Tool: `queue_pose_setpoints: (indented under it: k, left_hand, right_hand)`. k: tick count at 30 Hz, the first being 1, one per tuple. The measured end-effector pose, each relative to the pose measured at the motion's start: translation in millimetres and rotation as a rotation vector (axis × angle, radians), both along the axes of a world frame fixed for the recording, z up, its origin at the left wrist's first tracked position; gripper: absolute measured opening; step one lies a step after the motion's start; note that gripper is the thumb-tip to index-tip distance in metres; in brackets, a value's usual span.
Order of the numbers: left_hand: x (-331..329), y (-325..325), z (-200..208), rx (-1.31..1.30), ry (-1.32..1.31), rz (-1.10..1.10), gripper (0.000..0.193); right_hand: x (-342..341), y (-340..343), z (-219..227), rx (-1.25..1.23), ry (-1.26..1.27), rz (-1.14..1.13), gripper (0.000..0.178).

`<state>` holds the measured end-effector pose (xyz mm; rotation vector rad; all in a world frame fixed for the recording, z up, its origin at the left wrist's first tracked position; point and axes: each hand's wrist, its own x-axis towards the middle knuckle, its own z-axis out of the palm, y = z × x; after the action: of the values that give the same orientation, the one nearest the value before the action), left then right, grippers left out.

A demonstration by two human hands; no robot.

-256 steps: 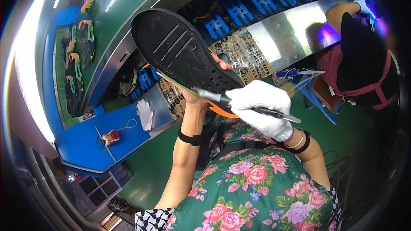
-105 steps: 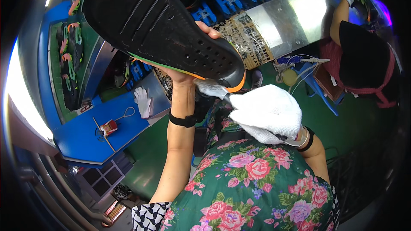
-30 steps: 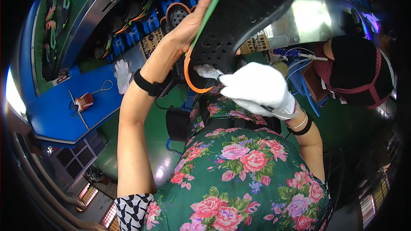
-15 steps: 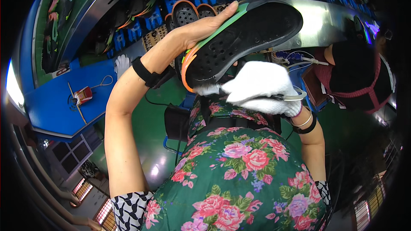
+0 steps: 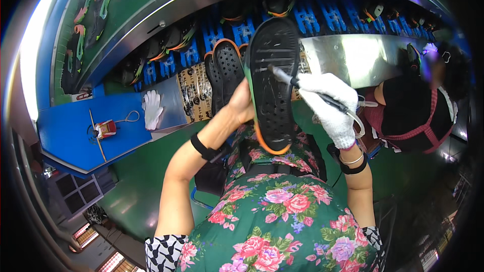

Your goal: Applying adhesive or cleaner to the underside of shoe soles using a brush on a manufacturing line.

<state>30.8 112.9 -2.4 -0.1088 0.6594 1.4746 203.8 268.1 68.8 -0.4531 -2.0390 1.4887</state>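
My bare left hand (image 5: 242, 102) grips a black shoe sole (image 5: 276, 106) by its left edge. The sole stands nearly upright before my chest, its perforated face toward me, with a green side and an orange rim at the lower end. In a white knitted glove, my right hand (image 5: 330, 102) is closed around a brush (image 5: 284, 75) with a dark handle and a pale tube behind it. The bristle tip meets the sole's upper middle, where wet-looking streaks show. Left-hand fingers behind the sole are hidden.
More black soles (image 5: 228, 63) with orange rims rest on a taped brown surface (image 5: 195, 93) beyond my left hand. Behind runs a conveyor with blue racks (image 5: 307, 17) and a metal ledge (image 5: 327, 50). A white glove (image 5: 152, 108) lies beside a blue table (image 5: 65, 126). Another person (image 5: 403, 106) sits at right.
The sole has turned from a slant to nearly upright and moved nearer my chest. The brush has gone from the orange-rimmed end to the sole's upper middle.
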Motion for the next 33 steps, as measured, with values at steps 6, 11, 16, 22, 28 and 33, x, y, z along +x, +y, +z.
queue_pose_setpoints:
  k: [6,11,16,22,28,33]
  left_hand:
    - [9.2,-29.3,-23.1,-0.030,0.230,-0.064,0.052]
    - [16.5,-48.1,-28.3,0.088,-0.072,0.158,0.055]
    - [14.3,-39.7,18.9,0.217,-0.462,0.289,0.093]
    - [35.1,-20.9,-3.8,0.242,-0.122,0.296,0.120]
    - [50.5,6.8,22.9,0.288,-0.151,0.245,0.115]
    - [52.3,-11.9,-8.0,0.487,-0.420,0.255,0.103]
  right_hand:
    - [-0.7,9.3,-1.6,0.266,0.092,0.184,0.021]
    - [2.5,-7.4,14.7,0.317,0.143,0.164,0.020]
    - [6.8,-14.5,19.8,0.380,0.214,0.066,0.025]
    - [-1.0,-12.3,34.4,0.392,0.217,0.023,0.024]
    - [-10.5,-7.2,44.5,0.428,0.241,-0.029,0.027]
    - [-18.3,-5.0,48.4,0.603,0.202,0.020,0.030]
